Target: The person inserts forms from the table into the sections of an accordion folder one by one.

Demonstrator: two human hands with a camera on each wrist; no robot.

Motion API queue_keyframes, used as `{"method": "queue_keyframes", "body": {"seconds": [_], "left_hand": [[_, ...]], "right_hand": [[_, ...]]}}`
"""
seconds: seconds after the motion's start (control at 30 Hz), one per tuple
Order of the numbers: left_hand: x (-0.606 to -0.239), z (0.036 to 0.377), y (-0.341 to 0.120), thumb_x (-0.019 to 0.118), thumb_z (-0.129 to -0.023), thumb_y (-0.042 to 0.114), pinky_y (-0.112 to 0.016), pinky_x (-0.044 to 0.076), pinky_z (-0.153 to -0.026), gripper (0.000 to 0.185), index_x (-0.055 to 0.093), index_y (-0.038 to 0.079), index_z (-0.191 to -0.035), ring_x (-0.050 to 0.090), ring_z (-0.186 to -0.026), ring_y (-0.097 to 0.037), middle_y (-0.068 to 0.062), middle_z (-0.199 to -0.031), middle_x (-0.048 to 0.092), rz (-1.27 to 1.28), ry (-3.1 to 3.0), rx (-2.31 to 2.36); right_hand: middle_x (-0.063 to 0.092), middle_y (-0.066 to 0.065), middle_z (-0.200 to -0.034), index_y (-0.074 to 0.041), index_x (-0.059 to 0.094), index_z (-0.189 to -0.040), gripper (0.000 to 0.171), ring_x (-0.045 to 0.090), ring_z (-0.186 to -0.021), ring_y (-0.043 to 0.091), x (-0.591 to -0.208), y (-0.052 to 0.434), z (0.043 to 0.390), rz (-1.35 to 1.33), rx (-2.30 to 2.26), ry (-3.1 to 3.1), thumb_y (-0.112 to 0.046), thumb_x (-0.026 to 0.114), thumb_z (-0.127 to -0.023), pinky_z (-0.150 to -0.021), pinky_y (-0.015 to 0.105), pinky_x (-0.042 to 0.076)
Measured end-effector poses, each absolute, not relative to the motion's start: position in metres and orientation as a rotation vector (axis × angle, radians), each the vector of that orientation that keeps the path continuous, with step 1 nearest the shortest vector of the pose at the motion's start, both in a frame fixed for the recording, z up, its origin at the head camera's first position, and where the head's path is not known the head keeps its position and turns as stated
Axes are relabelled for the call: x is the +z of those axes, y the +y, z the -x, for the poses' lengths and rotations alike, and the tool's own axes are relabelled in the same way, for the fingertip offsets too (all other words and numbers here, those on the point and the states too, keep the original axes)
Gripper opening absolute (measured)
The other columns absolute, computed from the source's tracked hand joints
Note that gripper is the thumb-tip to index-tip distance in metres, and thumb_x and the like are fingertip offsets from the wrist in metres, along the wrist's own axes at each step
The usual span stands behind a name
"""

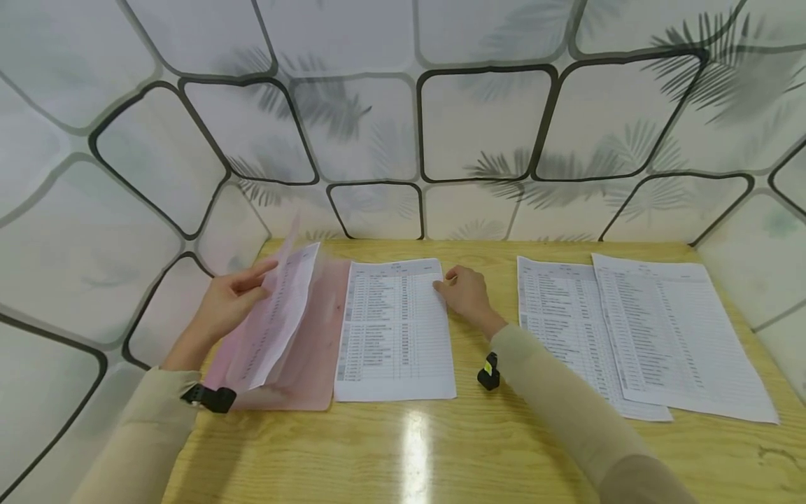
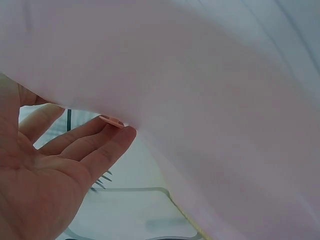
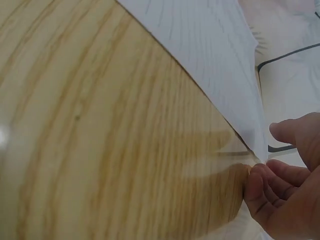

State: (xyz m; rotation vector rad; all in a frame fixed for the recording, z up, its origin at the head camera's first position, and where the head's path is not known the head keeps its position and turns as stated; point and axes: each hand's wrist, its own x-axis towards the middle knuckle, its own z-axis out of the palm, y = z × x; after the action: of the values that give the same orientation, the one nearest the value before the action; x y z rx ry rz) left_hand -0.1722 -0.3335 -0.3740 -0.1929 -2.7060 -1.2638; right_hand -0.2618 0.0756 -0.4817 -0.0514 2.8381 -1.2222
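Note:
My left hand (image 1: 229,301) pinches the raised cover of a translucent pink plastic folder (image 1: 311,381). A printed sheet (image 1: 296,315) stands tilted inside, showing partly through the cover. In the left wrist view, the pink plastic cover (image 2: 200,110) fills much of the frame, and a small pinkish tab (image 2: 112,121) sits at the fingertips. Right of the folder, a printed table sheet (image 1: 397,329) lies flat on the table. My right hand (image 1: 466,292) is at its upper right edge. In the right wrist view, curled fingers touch the sheet's edge (image 3: 210,75) while the thumb stands apart from them.
On the right, a printed sheet (image 1: 560,329) lies partly under another printed sheet (image 1: 680,336). The wood-grain table (image 1: 302,455) meets a patterned wall covering (image 1: 485,126) at the back and both sides.

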Motion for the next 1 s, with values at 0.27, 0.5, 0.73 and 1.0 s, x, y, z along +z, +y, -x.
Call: {"method": "queue_keyframes", "body": {"seconds": [0.27,0.5,0.73,1.0], "left_hand": [[-0.374,0.171,-0.333,0.067,-0.095,0.003,-0.004,0.047,-0.082,0.046,0.065,-0.001,-0.141,0.055,-0.102,0.022,-0.028,-0.133,0.067,0.207,-2.695,-1.271],[-0.376,0.173,-0.335,0.069,-0.093,0.001,-0.004,0.046,-0.081,0.046,0.065,-0.002,-0.14,0.056,-0.101,0.022,-0.028,-0.13,0.068,0.217,-2.679,-1.254],[-0.376,0.172,-0.334,0.068,-0.094,0.001,-0.004,0.046,-0.081,0.047,0.065,-0.001,-0.14,0.054,-0.102,0.023,-0.028,-0.132,0.068,0.205,-2.699,-1.237],[-0.376,0.172,-0.333,0.068,-0.094,0.002,-0.004,0.046,-0.081,0.046,0.066,0.0,-0.141,0.053,-0.103,0.023,-0.026,-0.135,0.067,0.208,-2.715,-1.238]], "right_hand": [[0.07,0.019,-0.112,0.004,0.067,-0.113,0.056,0.063,-0.095,0.031,-0.484,0.07,0.263,0.017,-1.024,2.887,-0.048,0.074,-0.094,-0.086,0.046,0.054],[0.056,0.016,-0.111,0.001,0.063,-0.111,0.054,0.054,-0.094,0.03,-0.483,0.061,0.257,-0.014,-0.97,2.886,-0.048,0.076,-0.091,-0.076,0.04,0.047],[0.056,0.019,-0.117,0.004,0.065,-0.121,0.054,0.058,-0.101,0.034,-0.477,0.055,0.254,-0.081,-0.952,2.881,-0.042,0.075,-0.093,-0.084,0.047,0.051],[0.053,0.017,-0.113,0.002,0.061,-0.111,0.05,0.056,-0.09,0.03,-0.475,0.055,0.256,-0.144,-0.922,2.868,-0.042,0.075,-0.094,-0.069,0.039,0.047]]}}
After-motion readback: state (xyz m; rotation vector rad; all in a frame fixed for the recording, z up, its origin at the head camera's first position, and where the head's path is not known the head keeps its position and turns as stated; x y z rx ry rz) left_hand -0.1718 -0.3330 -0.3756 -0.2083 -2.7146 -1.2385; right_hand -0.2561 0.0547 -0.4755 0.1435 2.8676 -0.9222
